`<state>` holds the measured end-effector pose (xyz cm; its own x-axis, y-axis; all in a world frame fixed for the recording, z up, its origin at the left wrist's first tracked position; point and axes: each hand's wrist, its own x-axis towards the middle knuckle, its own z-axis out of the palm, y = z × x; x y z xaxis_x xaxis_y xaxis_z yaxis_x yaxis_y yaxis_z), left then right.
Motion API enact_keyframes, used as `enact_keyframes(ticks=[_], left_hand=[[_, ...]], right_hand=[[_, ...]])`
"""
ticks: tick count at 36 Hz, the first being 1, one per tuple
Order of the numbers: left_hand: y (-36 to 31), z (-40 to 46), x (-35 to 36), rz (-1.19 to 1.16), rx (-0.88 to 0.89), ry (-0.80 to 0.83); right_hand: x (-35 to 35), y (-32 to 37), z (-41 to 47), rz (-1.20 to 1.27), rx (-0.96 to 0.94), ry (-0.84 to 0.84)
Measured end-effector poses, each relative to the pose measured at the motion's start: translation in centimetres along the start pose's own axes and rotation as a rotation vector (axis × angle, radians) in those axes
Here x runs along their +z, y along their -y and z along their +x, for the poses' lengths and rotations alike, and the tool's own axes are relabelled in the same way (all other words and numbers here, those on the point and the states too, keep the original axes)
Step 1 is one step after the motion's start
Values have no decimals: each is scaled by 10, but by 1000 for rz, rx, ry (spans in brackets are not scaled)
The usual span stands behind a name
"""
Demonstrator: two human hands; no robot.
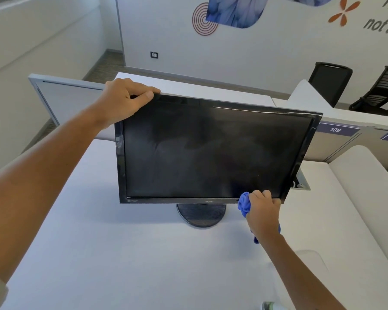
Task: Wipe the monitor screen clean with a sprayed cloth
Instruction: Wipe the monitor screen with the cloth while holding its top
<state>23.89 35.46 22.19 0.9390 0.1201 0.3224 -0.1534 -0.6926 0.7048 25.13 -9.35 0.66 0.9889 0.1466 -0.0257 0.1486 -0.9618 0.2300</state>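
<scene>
Two bare hands are on the monitor [211,148], which stands on its round base [201,214] on a white desk [121,253] and serves as the reference for all positions below. The screen is dark and switched off, with faint smears visible across its middle; the panel sits slightly rotated, its right side lower than its left.

Left hand [124,101]: at the monitor's upper left corner, fingers curled over the top edge and thumb lying along the front of the bezel, clamped on the frame.

Right hand [263,212]: at the monitor's lower right corner, fingers closed round a bunched blue cloth [244,203]. The cloth is pressed against the bottom bezel and the lowest strip of screen; part of it protrudes to the left of the knuckles and a tail hangs below the wrist.

Behind the monitor, a grey partition panel [65,99] runs along the desk's far edge. Beyond the monitor's right side, a label reading 109 [335,130] is fixed to a partition, and two black office chairs [329,81] stand farther back. Well in front of the monitor, at the lower right, the top of a pale bottle [270,306] is partly visible; its type cannot be determined.
</scene>
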Motion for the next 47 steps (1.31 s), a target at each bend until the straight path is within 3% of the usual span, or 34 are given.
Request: enact_keyframes(ticks=[18,39,47], left_hand=[[-18,0,8,83,-177,-121],[-18,-3,7,99,-214,-142],[-9,-7,3,82,-214,-122]], right_hand=[[-30,127,-34,162,-149,-9],[-60,245,-59,325,-310,33],[-59,271,-63,194,-397,23]])
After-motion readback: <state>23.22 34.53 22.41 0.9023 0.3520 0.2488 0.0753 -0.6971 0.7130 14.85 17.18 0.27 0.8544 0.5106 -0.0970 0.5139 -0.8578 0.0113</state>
